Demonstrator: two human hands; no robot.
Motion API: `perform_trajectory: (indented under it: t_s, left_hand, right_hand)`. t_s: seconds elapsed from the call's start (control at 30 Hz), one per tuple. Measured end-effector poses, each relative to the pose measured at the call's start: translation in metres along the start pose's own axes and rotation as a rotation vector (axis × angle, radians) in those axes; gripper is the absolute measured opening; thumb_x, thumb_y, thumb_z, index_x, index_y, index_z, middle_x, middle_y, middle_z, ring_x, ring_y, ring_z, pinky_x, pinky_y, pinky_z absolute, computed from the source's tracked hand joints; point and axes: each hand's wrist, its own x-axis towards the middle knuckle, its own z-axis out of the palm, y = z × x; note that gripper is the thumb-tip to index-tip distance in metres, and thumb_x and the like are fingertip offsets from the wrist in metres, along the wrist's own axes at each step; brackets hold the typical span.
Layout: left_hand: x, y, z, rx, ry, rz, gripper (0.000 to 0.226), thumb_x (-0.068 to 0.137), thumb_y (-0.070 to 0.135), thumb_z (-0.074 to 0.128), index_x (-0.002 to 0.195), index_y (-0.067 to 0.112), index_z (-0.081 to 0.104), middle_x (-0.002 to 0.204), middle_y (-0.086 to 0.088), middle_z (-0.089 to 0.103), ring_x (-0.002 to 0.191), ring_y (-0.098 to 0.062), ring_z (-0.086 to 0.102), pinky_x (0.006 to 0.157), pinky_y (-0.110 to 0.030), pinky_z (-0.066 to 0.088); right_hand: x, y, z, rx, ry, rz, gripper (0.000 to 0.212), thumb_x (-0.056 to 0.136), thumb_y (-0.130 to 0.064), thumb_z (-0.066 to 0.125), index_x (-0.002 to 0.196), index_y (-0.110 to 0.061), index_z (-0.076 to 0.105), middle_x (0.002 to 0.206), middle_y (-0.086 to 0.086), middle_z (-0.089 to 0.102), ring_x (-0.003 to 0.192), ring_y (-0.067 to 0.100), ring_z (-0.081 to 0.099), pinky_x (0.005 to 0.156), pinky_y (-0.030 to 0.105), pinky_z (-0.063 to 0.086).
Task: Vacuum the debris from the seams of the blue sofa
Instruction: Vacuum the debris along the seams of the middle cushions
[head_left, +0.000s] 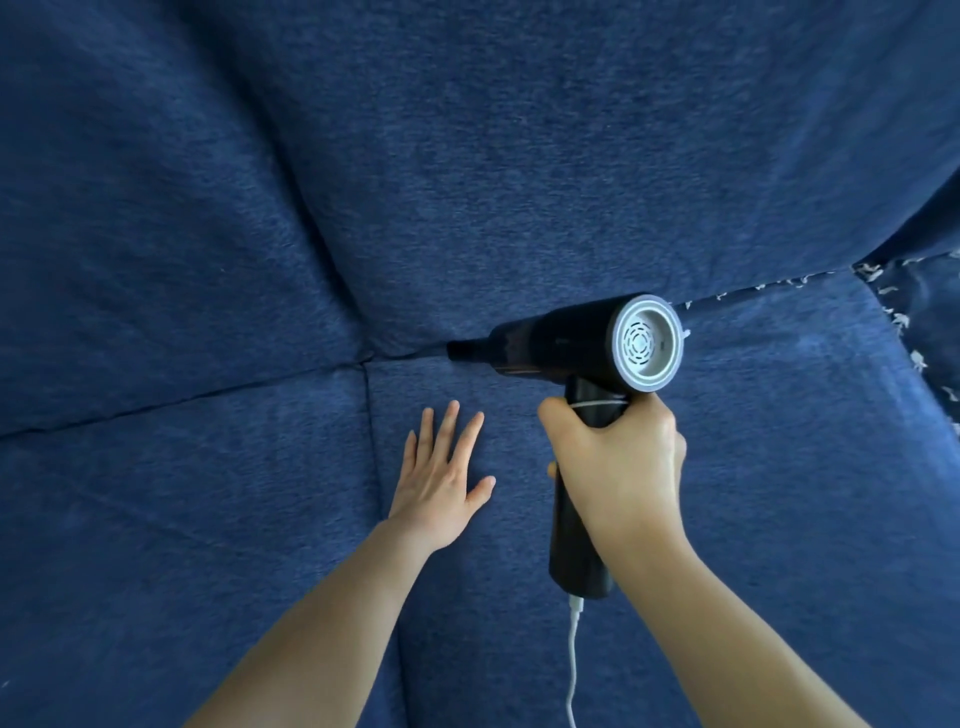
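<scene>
While the left hand (441, 478) lies flat with fingers spread on the blue sofa (208, 208), the right hand (615, 457) grips a black handheld vacuum (561, 343), nozzle in the seam (410, 354), white debris (779, 283) farther right.

One blue sofa (519, 156) fills the view, with two seat cushions and two back cushions showing around the crossing of the seams (364, 359). There is one handheld vacuum (571, 343), with one white cable (573, 665) at the foot of its handle. Two hands are in view, the left hand (441, 480) and the right hand (618, 462). The white scraps of debris (883, 291) are too many and too small to count.
</scene>
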Motion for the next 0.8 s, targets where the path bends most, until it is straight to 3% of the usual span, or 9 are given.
perform_trajectory:
  t_s: [0.1, 0.23, 0.3, 0.47, 0.63, 0.8]
  left_hand:
    - [0.023, 0.012, -0.010, 0.032, -0.005, 0.042, 0.080, 0.098, 0.051, 0.035, 0.149, 0.025, -0.021, 0.156, -0.001, -0.030, 0.143, -0.027, -0.028, 0.119, -0.044, -0.009]
    - [0.041, 0.031, -0.010, 0.078, -0.037, 0.071, 0.081, 0.098, 0.050, 0.031, 0.148, 0.018, -0.023, 0.156, -0.005, -0.030, 0.142, -0.028, -0.029, 0.118, -0.046, -0.011]
    - [0.043, 0.036, -0.004, 0.128, -0.056, 0.073, 0.081, 0.097, 0.055, 0.028, 0.148, 0.019, -0.024, 0.154, -0.006, -0.034, 0.141, -0.030, -0.031, 0.118, -0.050, -0.011]
    - [0.042, 0.036, 0.007, 0.192, -0.050, 0.060, 0.081, 0.089, 0.062, 0.008, 0.147, 0.018, -0.026, 0.152, -0.007, -0.038, 0.139, -0.032, -0.034, 0.116, -0.053, -0.012]
    - [0.044, 0.034, 0.012, 0.215, -0.026, 0.073, 0.083, 0.083, 0.064, -0.001, 0.145, 0.016, -0.027, 0.152, -0.009, -0.037, 0.139, -0.034, -0.033, 0.113, -0.053, -0.017]
    - [0.044, 0.033, 0.017, 0.221, 0.026, 0.069, 0.083, 0.083, 0.065, -0.004, 0.149, 0.016, -0.019, 0.156, -0.010, -0.029, 0.142, -0.034, -0.028, 0.114, -0.053, -0.014]
  right_hand:
    - [0.003, 0.001, 0.009, 0.018, -0.006, 0.034, 0.018, 0.077, -0.028, 0.070, 0.077, -0.013, 0.060, 0.060, 0.000, 0.066, 0.064, 0.016, 0.070, 0.047, 0.014, 0.044]
    - [0.006, 0.003, -0.002, 0.009, -0.013, 0.055, 0.019, 0.074, -0.030, 0.069, 0.077, -0.013, 0.061, 0.061, 0.001, 0.067, 0.065, 0.018, 0.070, 0.048, 0.020, 0.046]
    - [0.005, 0.004, -0.016, 0.000, 0.008, 0.045, 0.017, 0.074, -0.027, 0.068, 0.073, -0.012, 0.060, 0.058, 0.005, 0.067, 0.064, 0.019, 0.069, 0.043, 0.014, 0.043]
    - [0.007, 0.010, -0.029, 0.026, 0.053, 0.049, 0.019, 0.076, -0.022, 0.069, 0.069, -0.007, 0.060, 0.059, 0.014, 0.068, 0.066, 0.027, 0.068, 0.044, 0.018, 0.044]
    - [0.011, 0.011, -0.022, 0.026, 0.018, 0.059, 0.018, 0.074, -0.025, 0.067, 0.071, -0.009, 0.060, 0.056, 0.005, 0.067, 0.061, 0.008, 0.063, 0.044, 0.007, 0.040]
    - [0.010, 0.014, -0.042, 0.033, 0.062, 0.046, 0.018, 0.074, -0.023, 0.069, 0.067, -0.010, 0.060, 0.055, 0.009, 0.067, 0.060, 0.020, 0.067, 0.044, 0.010, 0.042]
